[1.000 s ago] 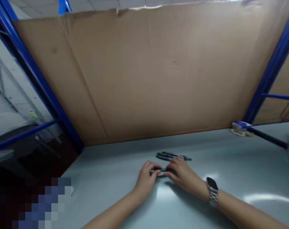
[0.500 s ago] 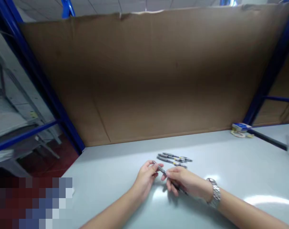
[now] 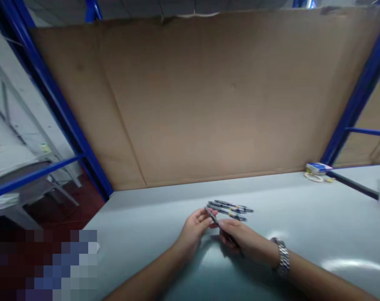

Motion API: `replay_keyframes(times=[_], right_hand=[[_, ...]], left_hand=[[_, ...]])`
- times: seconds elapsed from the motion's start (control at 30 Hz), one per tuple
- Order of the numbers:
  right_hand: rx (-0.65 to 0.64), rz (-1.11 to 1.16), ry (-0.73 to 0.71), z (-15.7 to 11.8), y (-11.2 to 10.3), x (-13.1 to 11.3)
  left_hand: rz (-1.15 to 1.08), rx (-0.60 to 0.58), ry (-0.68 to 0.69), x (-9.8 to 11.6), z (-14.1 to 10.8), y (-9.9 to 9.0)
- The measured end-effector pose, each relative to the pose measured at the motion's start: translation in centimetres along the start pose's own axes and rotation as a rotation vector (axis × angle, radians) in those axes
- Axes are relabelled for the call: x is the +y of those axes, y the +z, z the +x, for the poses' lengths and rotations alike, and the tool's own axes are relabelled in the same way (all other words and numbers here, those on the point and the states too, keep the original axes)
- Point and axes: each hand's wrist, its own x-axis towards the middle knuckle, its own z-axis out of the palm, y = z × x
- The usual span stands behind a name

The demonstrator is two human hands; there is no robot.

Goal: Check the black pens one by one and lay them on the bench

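A slim grey-and-black pen [image 3: 223, 228] lies slanted between my hands, its upper end pinched by the fingers of my left hand [image 3: 194, 234]. My right hand [image 3: 240, 238] grips its middle and lower part, which is partly hidden by the fingers. Just beyond my fingertips, three similar pens [image 3: 230, 210] with yellow marks lie side by side on the pale grey-blue table [image 3: 302, 217]. A silver link watch [image 3: 283, 257] sits on my right wrist.
A large cardboard sheet [image 3: 209, 104] stands along the table's far edge between blue steel uprights [image 3: 362, 100]. A small blue-and-white box [image 3: 317, 167] and a tape roll [image 3: 313, 177] lie far right. The table's left edge drops to a dark red floor.
The pen between my hands has turned from nearly level to a diagonal, and my hands have risen a little from the table. The three pens lying on the table stay in place.
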Motion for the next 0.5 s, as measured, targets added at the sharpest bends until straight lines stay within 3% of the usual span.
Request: replay_keyframes(times=[0.07,0.2,0.37,0.5], right_hand=[[-0.012,-0.014,-0.017,0.01,0.04,0.11],[0.011,-0.077,-0.019,-0.01,0.21,0.07],[0.004,-0.045,-0.034,-0.14,0.13,-0.16],[-0.026,-0.032,-0.071,0.01,0.12,0.1]], left_hand=[[0.02,-0.023,0.004,-0.15,-0.03,-0.04],[0.106,0.048,0.048,-0.36,-0.06,-0.22],[0.08,-0.065,0.03,-0.11,-0.2,-0.15],[0.106,-0.014,0.008,-0.19,-0.11,-0.3]])
